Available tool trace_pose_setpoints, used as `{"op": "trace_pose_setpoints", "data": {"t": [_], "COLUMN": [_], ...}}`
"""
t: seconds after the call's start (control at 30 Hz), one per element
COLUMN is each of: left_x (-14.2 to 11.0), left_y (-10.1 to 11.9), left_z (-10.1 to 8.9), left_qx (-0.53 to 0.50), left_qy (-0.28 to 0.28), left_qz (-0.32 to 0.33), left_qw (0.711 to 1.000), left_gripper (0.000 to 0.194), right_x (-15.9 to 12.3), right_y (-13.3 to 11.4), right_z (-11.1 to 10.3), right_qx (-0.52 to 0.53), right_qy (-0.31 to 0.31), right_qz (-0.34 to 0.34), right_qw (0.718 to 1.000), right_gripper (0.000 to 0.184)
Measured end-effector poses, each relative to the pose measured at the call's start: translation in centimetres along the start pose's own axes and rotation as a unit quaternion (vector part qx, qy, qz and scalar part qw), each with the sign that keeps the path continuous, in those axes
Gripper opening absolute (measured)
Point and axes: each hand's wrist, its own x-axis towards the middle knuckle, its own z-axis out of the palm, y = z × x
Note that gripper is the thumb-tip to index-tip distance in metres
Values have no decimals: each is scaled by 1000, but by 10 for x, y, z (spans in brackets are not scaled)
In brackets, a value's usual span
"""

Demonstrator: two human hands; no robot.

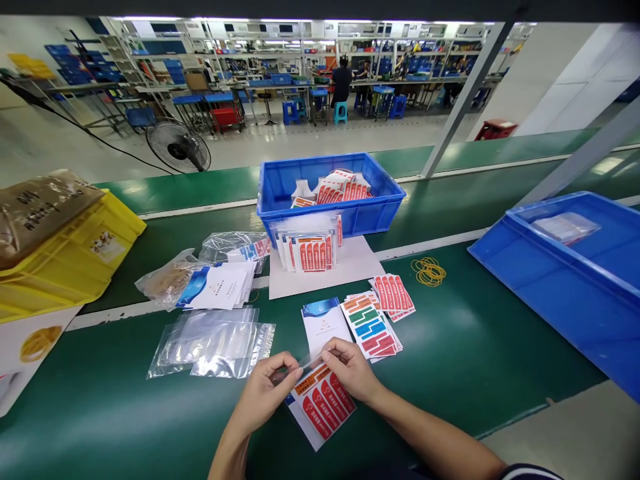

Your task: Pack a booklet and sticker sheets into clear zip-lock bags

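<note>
My left hand [267, 387] and my right hand [351, 371] both pinch the top edge of a clear zip bag [323, 405]. Inside it show a red and orange sticker sheet and a white and blue booklet. Just beyond my fingers lies a white booklet [325, 327] with a blue top. To its right are a stack of multicoloured sticker sheets [369, 325] and a few red sticker sheets [395, 297]. Flat clear zip bags [215, 343] lie left of my left hand. More booklets [220, 285] are piled behind those bags.
A blue bin [330, 212] with packed sheets stands at the back; filled bags [310, 250] lean before it on white cardboard [295, 283]. Yellow rubber bands [429, 272] lie right. A tilted blue bin [545, 267] is far right, a yellow bin [75, 267] far left.
</note>
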Motion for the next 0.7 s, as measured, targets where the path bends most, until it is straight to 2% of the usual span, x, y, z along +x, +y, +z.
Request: {"op": "trace_pose_setpoints", "data": {"t": [0.23, 0.43, 0.63, 0.7], "left_x": [1, 3, 3, 3], "left_y": [-1, 2, -3, -3], "left_z": [2, 8, 12, 12], "left_qx": [-11, 22, 24, -10], "left_qy": [36, 12, 13, 36], "left_qz": [7, 16, 16, 18], "left_qw": [999, 1000, 1000, 999], "left_gripper": [19, 18, 21, 19], "right_x": [-1, -2, -7, -1], "right_y": [1, 7, 10, 3], "right_z": [1, 8, 9, 7], "right_qx": [-31, -95, -108, -112], "right_qy": [-13, -27, -40, -42], "right_qz": [3, -12, -12, -16], "right_qw": [999, 995, 993, 993], "right_gripper": [23, 15, 21, 23]}}
